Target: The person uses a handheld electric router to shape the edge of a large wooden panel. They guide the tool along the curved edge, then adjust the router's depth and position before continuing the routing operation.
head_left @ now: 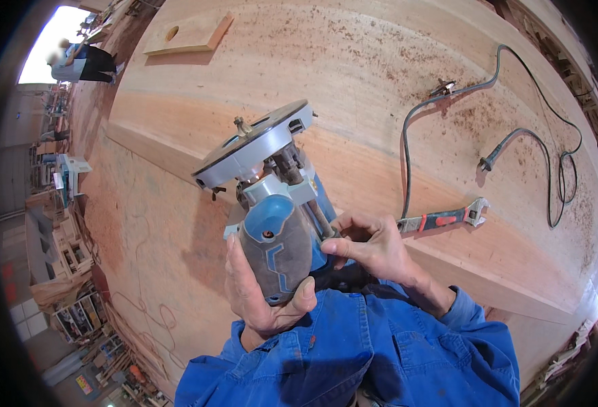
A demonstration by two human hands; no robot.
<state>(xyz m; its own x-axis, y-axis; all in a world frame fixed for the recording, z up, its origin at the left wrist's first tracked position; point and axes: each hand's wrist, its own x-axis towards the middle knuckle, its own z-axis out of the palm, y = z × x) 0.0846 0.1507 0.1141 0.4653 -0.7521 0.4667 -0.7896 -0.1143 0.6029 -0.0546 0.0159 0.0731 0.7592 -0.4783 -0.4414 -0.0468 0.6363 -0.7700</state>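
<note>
A blue and grey plunge router (292, 234) lies tipped against me, its round base (255, 150) facing up and away. From the base's middle a small brass-coloured metal piece (242, 126) sticks out. Cupped round the dark side grip, my left hand (261, 305) holds the router from below left, its thumb on the grip. My right hand (379, 251) pinches the dark knob (334, 234) at the near end of the router's metal rod. Beside that hand, an adjustable wrench (446, 218) with a black and red handle rests on the wood.
A thick wooden slab (360, 129) bears scattered wood chips. A dark cord (405, 139) winds over its right side and a plug (487, 163) lies there. A board with a hole (189, 37) lies at the far left. Beyond, a person (82, 62) stands.
</note>
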